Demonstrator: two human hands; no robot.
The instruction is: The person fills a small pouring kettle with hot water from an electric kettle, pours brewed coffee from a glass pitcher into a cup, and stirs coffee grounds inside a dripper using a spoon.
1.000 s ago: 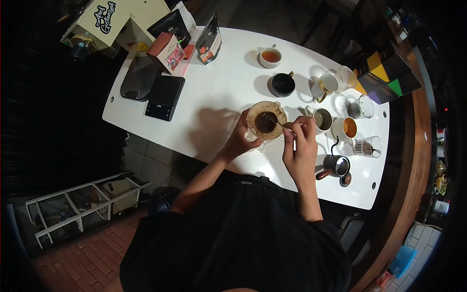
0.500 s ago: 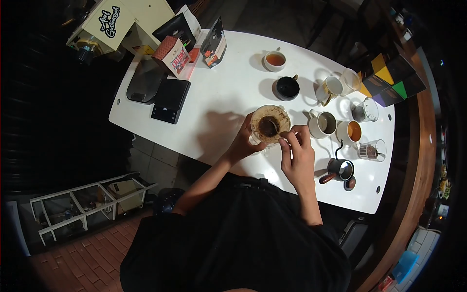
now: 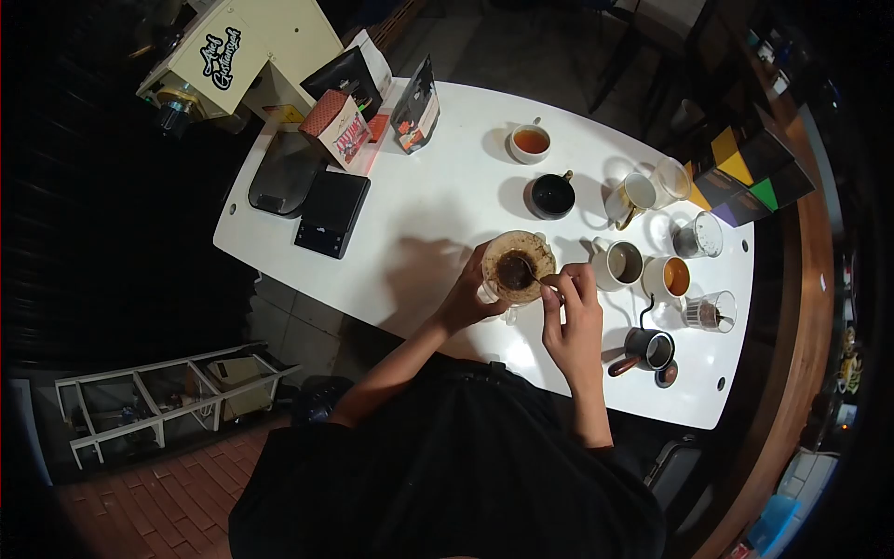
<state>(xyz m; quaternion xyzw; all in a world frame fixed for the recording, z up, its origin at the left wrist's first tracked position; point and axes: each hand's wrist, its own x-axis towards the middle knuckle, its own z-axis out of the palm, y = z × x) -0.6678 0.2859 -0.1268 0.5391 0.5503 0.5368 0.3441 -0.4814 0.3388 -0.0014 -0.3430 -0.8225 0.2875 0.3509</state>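
A coffee dripper (image 3: pixel 498 253) lined with a stained paper filter stands near the white table's front edge, with dark wet grounds at its bottom. My left hand (image 3: pixel 466 296) is wrapped round the dripper's left side. Between the pinched fingers of my right hand (image 3: pixel 575 317) is a thin spoon (image 3: pixel 536 276), its tip down in the grounds. Right of the dripper sits a white mug (image 3: pixel 618 265), and beyond it a cup of orange-brown liquid (image 3: pixel 674 276). What stands under the dripper is mostly hidden.
A black gooseneck kettle (image 3: pixel 650 350) stands front right. Behind the dripper are a black cup (image 3: pixel 550 196) and a tea-coloured cup (image 3: pixel 531 142). Glasses (image 3: pixel 711 312) line the right side. A black scale (image 3: pixel 332 214), boxes (image 3: pixel 337 129) and pouches (image 3: pixel 415 110) occupy the left.
The whole view has shifted, so the table appears lower. The spoon's position within the filter has changed slightly with my right hand. My left hand keeps its hold on the dripper.
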